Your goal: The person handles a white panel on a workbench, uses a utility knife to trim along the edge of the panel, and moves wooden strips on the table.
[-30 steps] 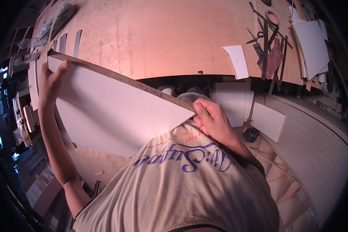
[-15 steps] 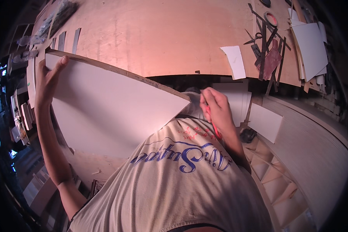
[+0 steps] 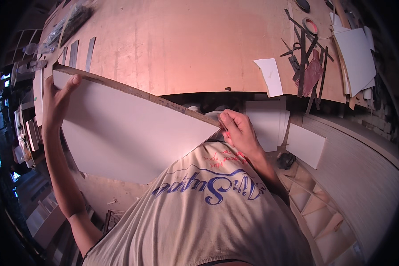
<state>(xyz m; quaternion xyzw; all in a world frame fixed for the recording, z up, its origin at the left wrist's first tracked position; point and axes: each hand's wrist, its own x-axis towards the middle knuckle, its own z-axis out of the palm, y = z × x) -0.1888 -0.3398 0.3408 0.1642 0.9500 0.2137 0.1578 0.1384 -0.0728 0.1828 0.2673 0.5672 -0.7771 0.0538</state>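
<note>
A large white laminated board [image 3: 128,133] with a brown raw edge is held in front of my chest, below the near edge of a wide plywood worktable [image 3: 186,44]. My left hand [image 3: 55,104] grips its far left corner, thumb over the top edge. My right hand [image 3: 237,131] pinches the board's right corner near my shirt. The board tilts, left end farther away and higher in the picture.
On the table's right lie a white sheet of paper [image 3: 270,76], scissors [image 3: 292,48], dark strips, a tape roll [image 3: 310,25] and white panels [image 3: 357,53]. More white board pieces [image 3: 306,144] lean under the table. Wooden shelf compartments [image 3: 319,208] sit at lower right. Stacked clutter fills the left.
The board has swung slightly: my right hand moved up and a little right with its corner, and my left hand shifted along the far corner, thumb now on top.
</note>
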